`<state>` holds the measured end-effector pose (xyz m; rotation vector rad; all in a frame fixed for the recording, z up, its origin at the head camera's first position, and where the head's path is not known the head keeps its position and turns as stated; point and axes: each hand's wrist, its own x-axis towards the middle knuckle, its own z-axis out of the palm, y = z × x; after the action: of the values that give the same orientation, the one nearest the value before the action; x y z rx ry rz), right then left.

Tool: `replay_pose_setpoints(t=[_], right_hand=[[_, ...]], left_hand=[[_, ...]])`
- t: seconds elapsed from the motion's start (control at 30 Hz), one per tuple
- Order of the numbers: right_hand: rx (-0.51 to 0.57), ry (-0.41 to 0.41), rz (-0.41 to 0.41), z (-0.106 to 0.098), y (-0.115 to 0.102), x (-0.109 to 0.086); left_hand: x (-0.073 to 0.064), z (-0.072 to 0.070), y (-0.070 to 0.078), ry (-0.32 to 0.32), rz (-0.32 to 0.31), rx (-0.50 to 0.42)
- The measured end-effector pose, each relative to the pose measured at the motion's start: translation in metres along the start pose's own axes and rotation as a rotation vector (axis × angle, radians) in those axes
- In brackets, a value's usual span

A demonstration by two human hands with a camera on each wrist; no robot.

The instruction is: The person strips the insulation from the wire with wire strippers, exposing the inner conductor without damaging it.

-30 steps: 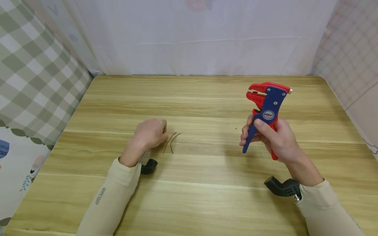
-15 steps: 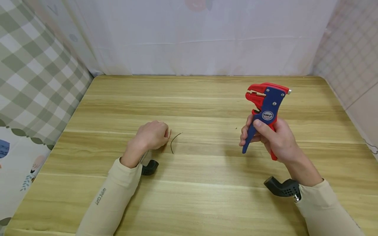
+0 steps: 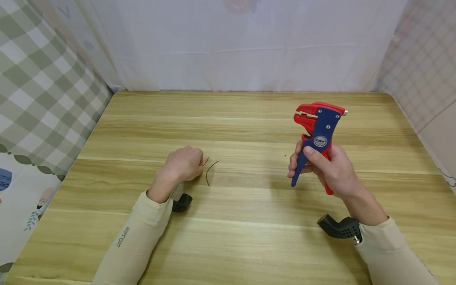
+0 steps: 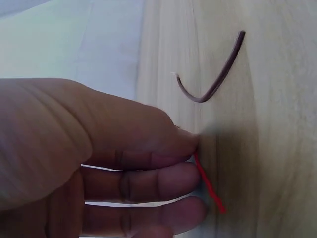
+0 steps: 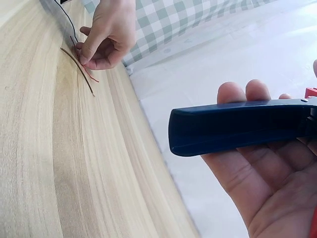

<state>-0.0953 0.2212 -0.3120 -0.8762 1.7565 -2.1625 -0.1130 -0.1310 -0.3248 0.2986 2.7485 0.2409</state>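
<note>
Thumb and fingers of my left hand (image 3: 182, 163) pinch a short red wire (image 4: 210, 187) just at the wooden tabletop; one end of it pokes out past the fingertips. Beside that hand, to its right, a short curved dark wire (image 3: 207, 173) lies on the table, a bit of bare metal showing at one tip. On the right, raised over the table, my right hand (image 3: 336, 170) grips a red and blue wire stripper (image 3: 325, 126) by its handles. Its red jaws point left, with a gap between them and nothing inside.
A tiny dark scrap (image 3: 285, 155) lies on the table (image 3: 249, 237) left of the wire stripper. A pale curtain (image 3: 228, 51) hangs along the back edge, and a checked green cloth (image 3: 39, 79) borders the left side. Each wrist carries a black camera mount (image 3: 340, 227).
My left hand has shifted slightly right and taken the red wire, which lay loose beside it before. My right hand has drifted a little left and down with the wire stripper.
</note>
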Motion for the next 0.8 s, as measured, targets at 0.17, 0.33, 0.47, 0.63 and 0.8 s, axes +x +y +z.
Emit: replay_pose_setpoints(t=[0.17,0.33,0.47,0.63,0.8], right_hand=[[0.025,-0.004,-0.008,0.0002,0.0023,-0.0015],[0.056,-0.024,-0.018,-0.001,0.0028,-0.0015],[0.024,-0.01,0.014,-0.0019,0.0019,-0.0019],[0.002,0.004,0.044,-0.0023,0.0017,-0.0041],[0.01,0.001,0.033,-0.0024,0.0029,-0.0047]], left_hand=[[0.002,0.0022,-0.0004,-0.008,-0.003,0.019],[0.0001,0.0,0.0003,0.068,-0.01,0.037],[-0.001,-0.0025,0.0011,0.125,-0.013,0.046],[-0.0009,-0.0017,0.0012,0.144,0.007,0.024],[-0.0002,-0.0015,0.002,0.135,0.043,-0.05]])
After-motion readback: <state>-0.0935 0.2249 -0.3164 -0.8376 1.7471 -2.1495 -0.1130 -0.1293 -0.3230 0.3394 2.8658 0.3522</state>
